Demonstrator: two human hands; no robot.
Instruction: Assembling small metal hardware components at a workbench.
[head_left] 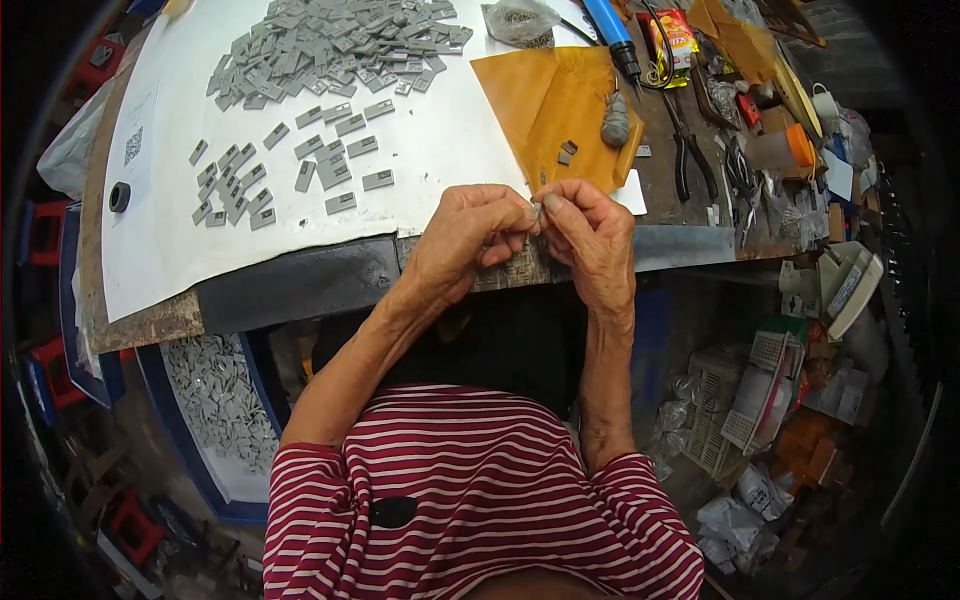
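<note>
At the table's near edge my left hand [478,228] and my right hand [592,235] meet, fingertips pinched together. Between them is a tiny greyish piece [537,212], mostly covered by the fingers and too small to name. Just beyond lies a sheet of orange-brown paper [520,90] with a few small dark pieces [567,152] on it. Left of my hands, several flat grey rectangular pieces [335,172], each with a dark slot or mark, are spread over white paper [210,260]. Behind them rises a large heap of the same grey pieces [330,45].
Blue-handled tool [610,35], grey bulb-shaped tool [615,122] and black-handled pliers [692,165] lie to the right. A black ring [120,197] is at the far left. Below the table stands a blue tray [165,410] of grey pieces; crates [715,420] and bags crowd the lower right.
</note>
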